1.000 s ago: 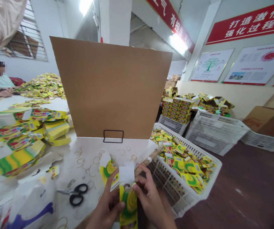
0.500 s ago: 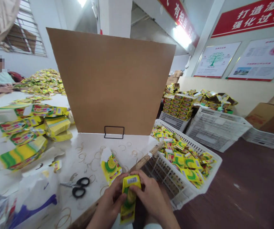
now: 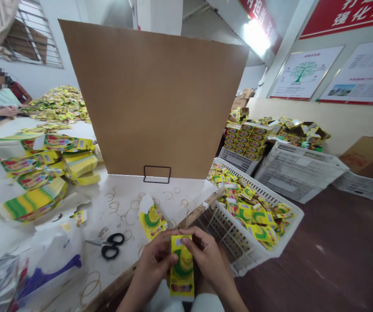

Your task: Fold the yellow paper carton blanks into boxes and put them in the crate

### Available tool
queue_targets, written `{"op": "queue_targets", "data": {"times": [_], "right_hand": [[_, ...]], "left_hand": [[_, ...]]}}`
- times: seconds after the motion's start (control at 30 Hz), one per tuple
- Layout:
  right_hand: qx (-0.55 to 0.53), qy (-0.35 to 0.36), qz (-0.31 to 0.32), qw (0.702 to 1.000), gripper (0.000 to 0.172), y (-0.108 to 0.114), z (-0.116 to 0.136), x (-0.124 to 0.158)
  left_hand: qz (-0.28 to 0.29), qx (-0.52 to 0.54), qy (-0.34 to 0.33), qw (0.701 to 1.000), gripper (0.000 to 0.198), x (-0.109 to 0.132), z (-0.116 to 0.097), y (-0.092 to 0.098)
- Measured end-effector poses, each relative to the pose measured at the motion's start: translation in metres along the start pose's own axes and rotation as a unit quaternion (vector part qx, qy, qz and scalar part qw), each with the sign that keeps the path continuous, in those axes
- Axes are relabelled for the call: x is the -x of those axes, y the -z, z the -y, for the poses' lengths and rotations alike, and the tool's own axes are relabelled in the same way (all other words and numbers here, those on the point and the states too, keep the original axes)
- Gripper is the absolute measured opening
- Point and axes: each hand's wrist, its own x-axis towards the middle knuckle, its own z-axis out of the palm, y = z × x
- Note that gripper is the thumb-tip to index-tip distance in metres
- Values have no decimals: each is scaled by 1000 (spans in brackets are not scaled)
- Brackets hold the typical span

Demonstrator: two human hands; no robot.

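Small yellow-and-green carton (image 3: 181, 268) held upright over the lap, just off the near edge of the table (image 3: 121, 203); pinched on its left side by the left hand (image 3: 152, 264), thumb across the printed face; gripped near the top by the right hand (image 3: 207, 260), fingers curled over the upper end; white flap seen standing open a second ago now folded down, barcode end closed and pressed flat, so top closure looks done, judging by shape; carton also lower and squarer than half a second back; another flat carton (image 3: 152, 221) lying on the table just beyond; scissors (image 3: 110, 245) to the left; white crate (image 3: 254, 216) of cartons close at right; cardboard sheet (image 3: 154, 99) propped upright behind.
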Motion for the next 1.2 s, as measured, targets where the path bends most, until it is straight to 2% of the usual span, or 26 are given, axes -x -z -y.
{"op": "queue_targets", "data": {"times": [0.13,0.17,0.2,0.23,0.3,0.33,0.37,0.4,0.5,0.53,0.6,0.67,0.73,0.83,0.9,0.97,1.07,1.1,1.2], "right_hand": [[18,-15,-25,999,28,1,-9,0],[32,-5,-59,998,29,7,-12,-1],[53,16,-123,991,29,15,-15,-4],[83,45,-212,973,30,24,-17,-7],[164,111,-419,886,27,41,-20,-16],[199,134,-473,848,26,46,-21,-20],[224,152,-487,831,24,47,-22,-25],[240,160,-459,840,21,43,-24,-29],[246,126,-264,924,16,9,-35,-42],[248,105,-216,938,15,-6,-41,-47],[254,72,-157,952,16,-36,-53,-58],[258,51,-127,957,20,-57,-62,-69],[253,34,-117,960,19,-68,-67,-77],[220,17,-125,967,18,-71,-66,-82],[177,11,-127,976,13,-68,-62,-79],[113,7,-120,986,13,-65,-57,-74],[-4,-7,-96,995,29,-63,-49,-60],[-35,-16,-81,996,35,-63,-47,-55],[-158,-66,-22,985,44,-63,-43,-38]], "left_hand": [[-18,-39,-17,999,47,-4,8,-3],[-31,-66,-26,997,51,-5,10,-1],[-53,-103,-38,993,55,-5,11,3],[-84,-151,-52,984,59,-6,13,8],[-161,-262,-66,949,62,-7,16,23],[-196,-312,-65,927,60,-8,18,31],[-226,-349,-59,908,56,-9,20,39],[-244,-373,-52,894,52,-9,23,46],[-252,-416,-41,873,46,-11,33,60],[-245,-430,-40,868,46,-11,36,62],[-229,-450,-39,862,44,-11,39,63],[-222,-456,-37,861,42,-11,39,64],[-216,-462,-35,860,41,-11,38,63],[-207,-468,-35,858,40,-11,36,62],[-213,-448,-40,867,38,-11,34,61],[-258,-392,-64,881,40,-11,29,61],[-320,-242,-92,911,51,-8,20,60],[-314,-180,-88,928,54,-7,17,60],[-243,-20,-49,969,57,-2,8,54]]}}
